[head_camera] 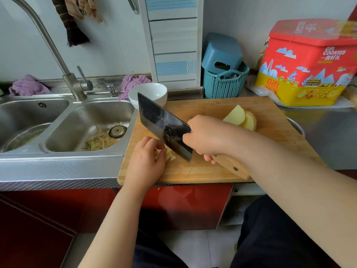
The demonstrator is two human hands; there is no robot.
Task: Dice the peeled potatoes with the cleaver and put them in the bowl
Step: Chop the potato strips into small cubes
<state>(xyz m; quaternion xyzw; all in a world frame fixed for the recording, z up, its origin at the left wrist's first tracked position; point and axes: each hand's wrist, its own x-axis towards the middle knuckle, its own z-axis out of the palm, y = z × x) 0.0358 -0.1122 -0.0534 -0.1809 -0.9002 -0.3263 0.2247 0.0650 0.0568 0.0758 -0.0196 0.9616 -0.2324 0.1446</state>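
- Right hand (204,136) is clamped high on the cleaver (164,128), fingers wrapped where the wooden handle meets the blade; that choked-up grip likely buys control over a heavy blade.
- The blade tilts, heel down at the potato pieces (171,155), tip lifted toward the bowl (148,94); it reads as mid-chop.
- Left hand (146,161) is curled over those pieces just left of the blade, pinning them so they can't skid. Its fingertips sit very close to the edge, which I judge the main risk here.
- Everything happens on the cutting board (212,171). At the board's near left sits the stack being cut; toward its far right, behind the right hand, wait thick potato slabs (241,118), leaning on each other, not yet diced.
- The bowl stands at the board's far-left corner, apparently empty from this angle. Handy spot: a short push off the board.
- Left of the board, the sink (77,130) holds peelings.
- My read: dicing is early.
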